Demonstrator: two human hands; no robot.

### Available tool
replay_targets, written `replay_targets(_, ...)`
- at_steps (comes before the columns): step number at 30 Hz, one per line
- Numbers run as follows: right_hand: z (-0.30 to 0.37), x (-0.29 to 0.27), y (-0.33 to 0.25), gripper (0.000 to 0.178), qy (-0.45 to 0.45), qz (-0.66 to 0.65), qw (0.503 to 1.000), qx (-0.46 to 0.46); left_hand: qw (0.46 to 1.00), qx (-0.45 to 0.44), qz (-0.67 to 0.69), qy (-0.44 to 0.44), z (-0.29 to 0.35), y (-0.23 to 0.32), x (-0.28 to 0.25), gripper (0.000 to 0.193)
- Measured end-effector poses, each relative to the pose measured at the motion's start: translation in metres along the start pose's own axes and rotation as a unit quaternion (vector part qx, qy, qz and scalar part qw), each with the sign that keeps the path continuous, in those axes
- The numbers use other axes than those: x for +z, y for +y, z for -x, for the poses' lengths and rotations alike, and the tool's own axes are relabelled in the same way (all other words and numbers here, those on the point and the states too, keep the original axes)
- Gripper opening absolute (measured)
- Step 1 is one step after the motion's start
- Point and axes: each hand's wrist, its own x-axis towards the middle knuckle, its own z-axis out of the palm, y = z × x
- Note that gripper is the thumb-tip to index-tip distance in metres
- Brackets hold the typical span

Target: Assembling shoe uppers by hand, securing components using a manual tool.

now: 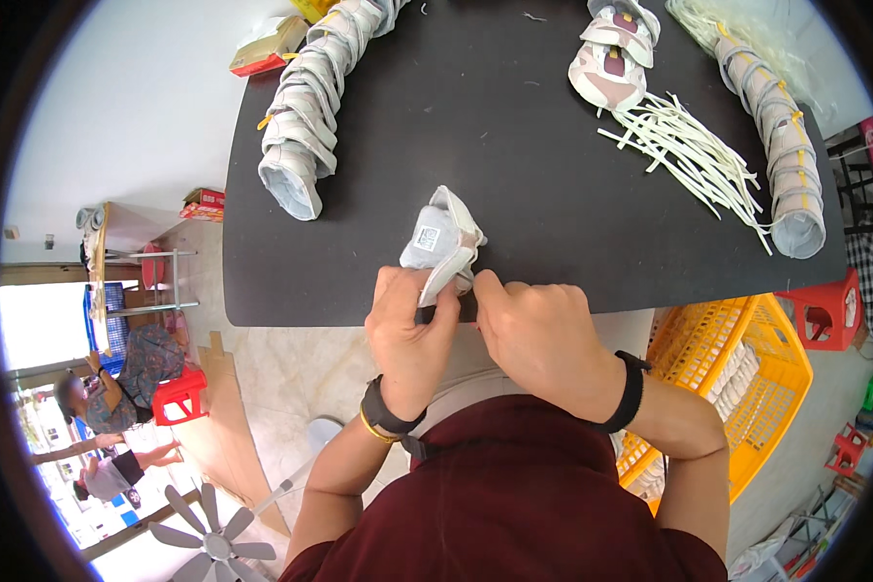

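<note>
A pale shoe upper (454, 254) with grey lining and a white printed patch inside stands at the near edge of the black table (514, 194). My left hand (409, 325) is closed on its near end, thumb against the side. Just right of it, my right hand (538, 330) is curled with fingertips pinched close to the upper; whatever they hold is hidden. Farther right lie loose cream shoelaces (689, 155), next to some white and mauve shoe uppers (609, 73).
Nested shoe uppers form long stacks at the table's left (306, 116) and right (781, 136). A yellow crate (781, 378) holding pale items stands by my right side, near a red stool (829, 310). A fan (218, 548) and people (131, 388) are at the lower left.
</note>
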Motion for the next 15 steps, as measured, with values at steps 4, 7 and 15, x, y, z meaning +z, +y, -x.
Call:
replay_targets(4, -0.011, 0.001, 0.003, 0.009, -0.008, -0.030, 0.999, 0.011, 1.000, 0.016, -0.011, -0.004, 0.001, 0.002, 0.002, 0.017)
replay_targets(7, -0.022, 0.012, 0.019, 0.014, 0.019, -0.202, 0.979, 0.003, 0.998, 0.065, -0.011, -0.005, 0.005, 0.001, 0.006, 0.018)
replay_targets(15, 0.012, -0.006, 0.002, 0.012, 0.007, -0.170, 0.984, 0.051, 0.946, -0.218, 0.240, 0.006, -0.019, -0.015, -0.005, 0.010)
